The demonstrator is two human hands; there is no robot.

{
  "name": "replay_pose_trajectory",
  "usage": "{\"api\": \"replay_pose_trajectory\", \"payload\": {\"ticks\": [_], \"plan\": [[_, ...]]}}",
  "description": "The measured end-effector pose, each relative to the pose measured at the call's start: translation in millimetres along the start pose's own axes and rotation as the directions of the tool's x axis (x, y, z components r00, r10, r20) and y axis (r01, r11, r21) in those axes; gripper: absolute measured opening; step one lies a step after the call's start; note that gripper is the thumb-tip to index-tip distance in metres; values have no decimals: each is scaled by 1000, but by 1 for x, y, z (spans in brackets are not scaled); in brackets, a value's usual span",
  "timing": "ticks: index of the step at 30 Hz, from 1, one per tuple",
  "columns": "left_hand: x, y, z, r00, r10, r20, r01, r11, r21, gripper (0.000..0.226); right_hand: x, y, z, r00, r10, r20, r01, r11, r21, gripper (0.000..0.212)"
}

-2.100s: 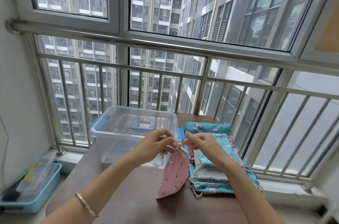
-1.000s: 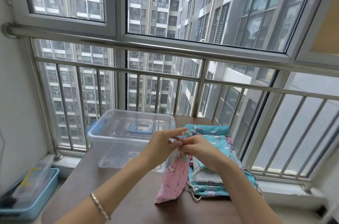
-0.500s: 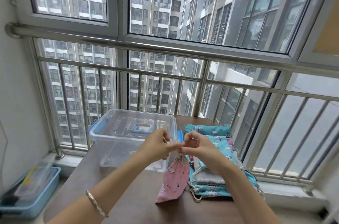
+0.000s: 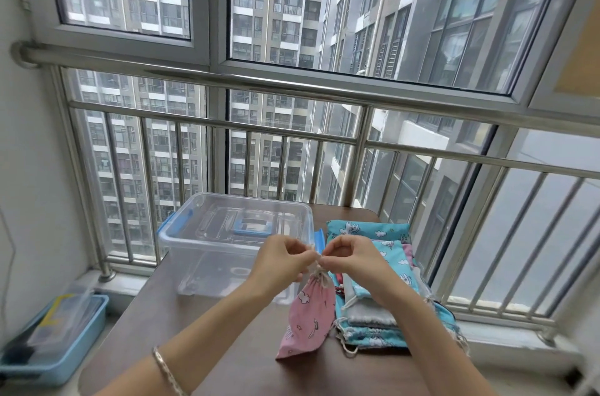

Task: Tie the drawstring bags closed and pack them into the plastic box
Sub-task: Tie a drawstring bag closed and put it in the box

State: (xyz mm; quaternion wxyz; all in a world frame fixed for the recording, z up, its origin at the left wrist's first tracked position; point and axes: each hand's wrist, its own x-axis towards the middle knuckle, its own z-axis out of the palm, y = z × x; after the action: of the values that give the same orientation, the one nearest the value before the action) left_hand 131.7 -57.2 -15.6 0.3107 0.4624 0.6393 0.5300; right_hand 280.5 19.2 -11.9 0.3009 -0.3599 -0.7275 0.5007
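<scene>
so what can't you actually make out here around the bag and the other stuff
Head view only:
- drawstring of the pink bag: the knot is hidden by the left hand and right hand pinching it, so tied or not cannot be told.
- stack of bags: the count is hidden by the right forearm and the upper bags.
- blue tray on the floor: contents blurred, cut off by the left edge.

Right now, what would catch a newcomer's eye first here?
The left hand and right hand meet in the middle, pinching the top of a pink bag whose bottom rests on the table. A clear plastic box stands behind them, a stack of blue bags to their right.
</scene>
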Motion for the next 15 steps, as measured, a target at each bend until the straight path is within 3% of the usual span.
{"api": "replay_pose_trajectory", "payload": {"ticks": [3,6,15], "plan": [[0,-5,3,993,119,-21,-120,993,-16,6,1,-3,1,999,-3,46,5,999,-34,6],[2,-7,2,977,211,0,-211,976,52,7,1,-5,1,998,-17,55,18,999,-31,10],[11,1,-6,992,45,119,-44,999,-11,18,-6,0,7,995,-96,17,96,995,-11,25]]}}
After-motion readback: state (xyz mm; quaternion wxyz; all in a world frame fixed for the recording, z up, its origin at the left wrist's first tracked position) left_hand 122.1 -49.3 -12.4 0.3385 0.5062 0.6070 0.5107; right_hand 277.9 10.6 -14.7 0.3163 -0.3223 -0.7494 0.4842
